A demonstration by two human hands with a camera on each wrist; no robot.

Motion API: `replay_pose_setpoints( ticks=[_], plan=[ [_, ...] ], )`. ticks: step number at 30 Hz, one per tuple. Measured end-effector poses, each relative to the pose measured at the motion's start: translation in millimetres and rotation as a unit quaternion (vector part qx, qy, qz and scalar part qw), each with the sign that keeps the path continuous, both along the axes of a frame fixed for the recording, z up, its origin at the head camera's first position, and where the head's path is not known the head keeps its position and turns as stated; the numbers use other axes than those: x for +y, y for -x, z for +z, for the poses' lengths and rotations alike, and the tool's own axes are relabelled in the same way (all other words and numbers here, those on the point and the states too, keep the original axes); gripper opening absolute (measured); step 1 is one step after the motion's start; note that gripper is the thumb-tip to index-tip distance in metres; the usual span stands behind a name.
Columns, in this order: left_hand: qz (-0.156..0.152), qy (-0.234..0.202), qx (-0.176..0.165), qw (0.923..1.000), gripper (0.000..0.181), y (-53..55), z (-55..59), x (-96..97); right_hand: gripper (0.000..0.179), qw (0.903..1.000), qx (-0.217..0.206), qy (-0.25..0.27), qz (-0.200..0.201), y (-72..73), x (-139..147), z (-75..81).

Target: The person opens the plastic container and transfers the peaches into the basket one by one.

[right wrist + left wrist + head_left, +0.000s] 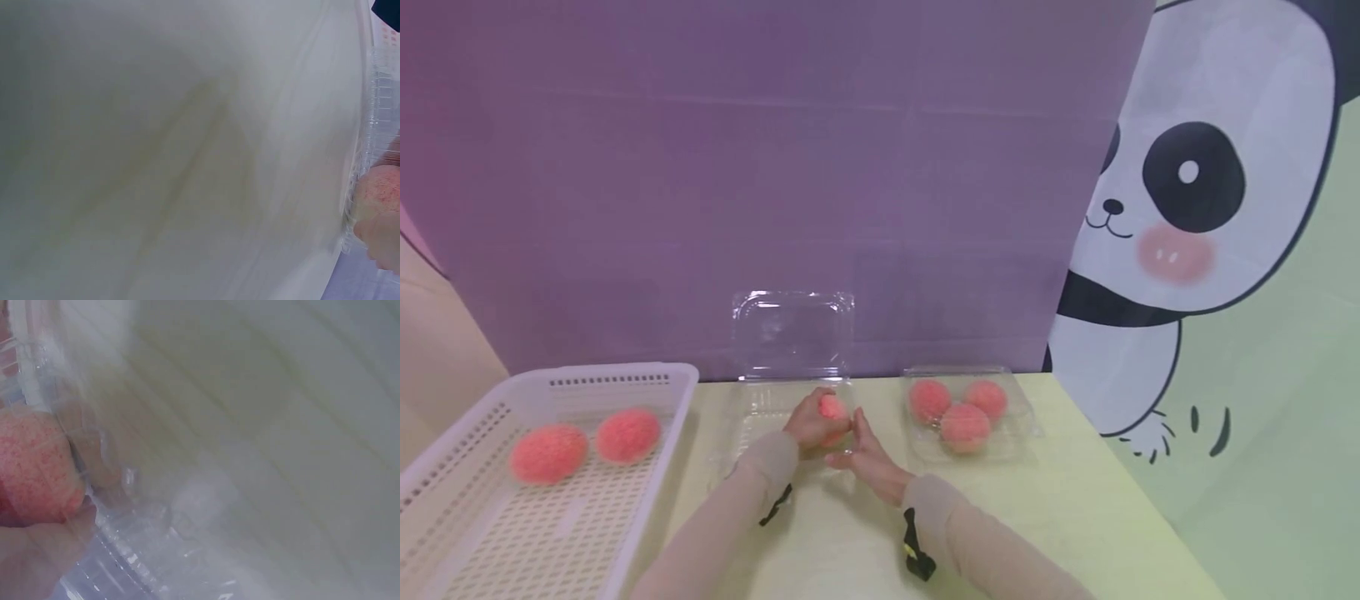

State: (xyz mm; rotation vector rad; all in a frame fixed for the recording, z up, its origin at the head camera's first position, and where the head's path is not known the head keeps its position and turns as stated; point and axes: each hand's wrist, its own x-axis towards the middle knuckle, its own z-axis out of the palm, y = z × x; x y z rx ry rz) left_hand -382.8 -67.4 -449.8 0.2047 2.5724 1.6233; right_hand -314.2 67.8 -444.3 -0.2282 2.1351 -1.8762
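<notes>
My left hand (811, 421) grips a speckled pink ball (832, 407) over an open clear plastic clamshell box (760, 412), whose lid (793, 333) stands raised at the back. The left wrist view has the same ball (37, 465) at its left edge, beside the box's ridged rim (119, 550). My right hand (876, 462) is at the box's right side, with fingers extended close to the ball and nothing in its grasp. At the right edge of the right wrist view, the ball (378, 187) appears against the clear box wall (372, 112).
On the left is a white perforated plastic basket (677, 417) with two pink balls (628, 435) inside. Right of my hands sits another clear box (1022, 429) containing three pink balls (966, 427). A purple panel (887, 208) rises behind the pale yellow table (1060, 517).
</notes>
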Motion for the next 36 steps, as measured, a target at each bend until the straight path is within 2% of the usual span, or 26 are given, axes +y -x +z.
replay_pose_setpoints(
  ticks=[8, 15, 20, 25, 29, 36],
  plan=[
    [0.022, 0.012, -0.008, 0.9996, 0.076, -4.6, 8.8, 0.9, 0.101, 1.0000, 0.000, 0.001, -0.006, -0.4, -1, 0.1],
    [0.051, 0.055, 0.031, 0.9967, 0.076, -9.8, 27.8, -2.2, 0.101, 1.0000, 0.002, -0.006, -0.007, 0.5, -2, -1.9],
    [0.064, 0.049, 0.029, 0.9964, 0.075, -24.0, 47.5, -5.2, 0.102, 0.9998, 0.009, -0.017, -0.009, 0.2, 0, -2.5],
    [0.060, 0.032, 0.021, 0.9975, 0.075, -38.3, 69.9, -10.9, 0.101, 0.9997, 0.009, -0.020, -0.008, -0.9, 1, -1.1],
    [0.046, 0.020, 0.013, 0.9987, 0.073, -48.2, 85.8, -14.3, 0.099, 0.9997, 0.009, -0.020, -0.007, 0.0, 1, -2.2],
    [0.017, 0.042, 0.025, 0.9987, 0.072, -71.9, 109.0, -19.3, 0.102, 0.9994, 0.008, -0.033, -0.008, 2.5, 2, -4.9]
  ],
)
